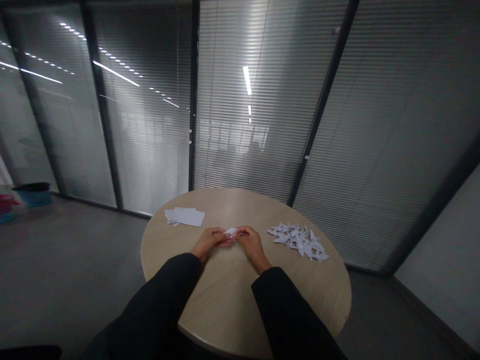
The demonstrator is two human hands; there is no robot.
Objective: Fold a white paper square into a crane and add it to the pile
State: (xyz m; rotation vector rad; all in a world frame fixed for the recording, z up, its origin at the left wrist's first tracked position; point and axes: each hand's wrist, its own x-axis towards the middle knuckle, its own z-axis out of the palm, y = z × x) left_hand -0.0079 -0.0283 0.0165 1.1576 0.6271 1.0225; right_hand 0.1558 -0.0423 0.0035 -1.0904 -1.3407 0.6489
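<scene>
A small folded paper (230, 232) is pinched between both hands above the middle of a round wooden table (225, 305).

At the far left, blue bins (33, 194) are seen on the floor. A stack of white sheets (185, 216) is laid flat on the table's left part, well apart from the hands. The left hand (210, 240) is rested on the tabletop, sleeve angled inward, its fingertips closed on the paper's left end. The paper is held between the two hands, just off the wood. The right hand (250, 241) is set knuckles-up, fingers clamped on the right end. A pile of folded paper pieces (300, 241) is spread near it on the right.
</scene>
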